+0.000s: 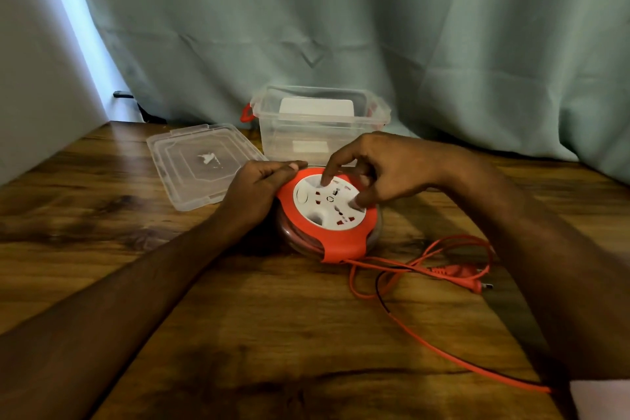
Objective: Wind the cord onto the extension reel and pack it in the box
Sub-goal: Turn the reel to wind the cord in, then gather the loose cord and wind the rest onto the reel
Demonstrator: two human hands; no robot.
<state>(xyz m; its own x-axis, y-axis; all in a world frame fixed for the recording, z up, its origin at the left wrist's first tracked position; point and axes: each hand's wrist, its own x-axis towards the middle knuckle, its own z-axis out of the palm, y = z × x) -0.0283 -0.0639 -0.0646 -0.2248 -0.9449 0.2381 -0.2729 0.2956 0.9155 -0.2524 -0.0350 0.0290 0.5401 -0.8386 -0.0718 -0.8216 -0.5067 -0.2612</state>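
**Turning the reel to draw the cord in**

My left hand (264, 186) lies flat against the far left rim of the extension reel (329, 215), fingers pressed together along the orange edge, bracing it and not pinching anything. My right hand (371, 174) arches over the white socket face with fingers spread: the index fingertip (326, 181) dips into a finger recess near the top, and the thumb rests on the face's right side. The reel sits flat on the wooden table (238, 317), just in front of the clear box (320, 126).

I judge the step in hand to be winding. To do it well I should keep the left hand firm so the orange housing does not spin or skate, and drive the white disc round with the index finger seated deep in the recess. The loose cord (419, 266) loops to the right of the reel and trails off toward me, crossing itself, so a slow turn should keep a kink from jamming at the exit slot. The plug (460, 278) lies among the loops and may snag.

Counted: one reel, one cord, one plug, one box, one lid (201, 164) lying flat left of the box, two hands.
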